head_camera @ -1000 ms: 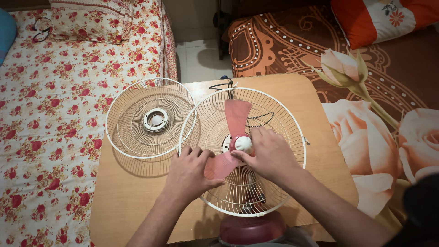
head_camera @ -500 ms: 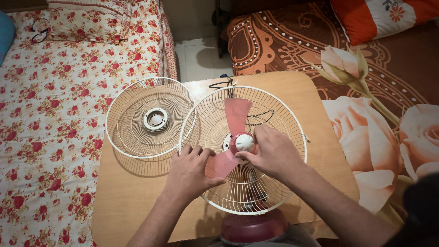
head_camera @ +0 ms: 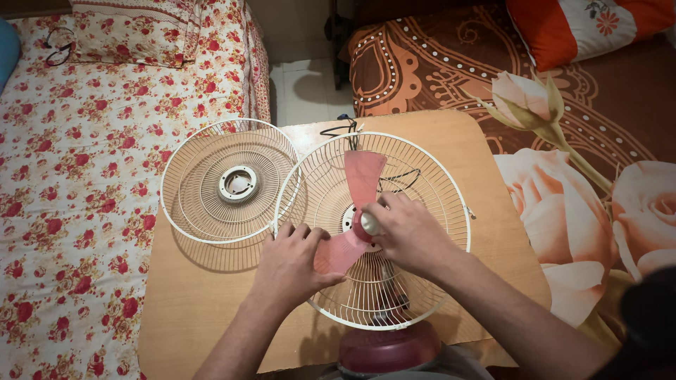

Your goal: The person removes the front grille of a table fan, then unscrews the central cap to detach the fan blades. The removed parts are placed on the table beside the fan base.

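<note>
A table fan lies face up on a wooden table, its white rear wire guard open to me and its maroon base at the near edge. Pink blades sit on the hub. My right hand wraps its fingers around the white hub cap at the centre. My left hand lies flat on the lower-left pink blade, holding it still. The detached white front guard lies to the left, leaning partly off the table.
A bed with a red floral sheet runs along the left. On the right is a bed with a brown and rose-print cover and an orange-white pillow. A black cord trails off the table's far edge toward the tiled floor.
My right hand has closed further over the white hub cap, now covering most of it, with the fingers shifted slightly left. The left hand and the blades have stayed put.
</note>
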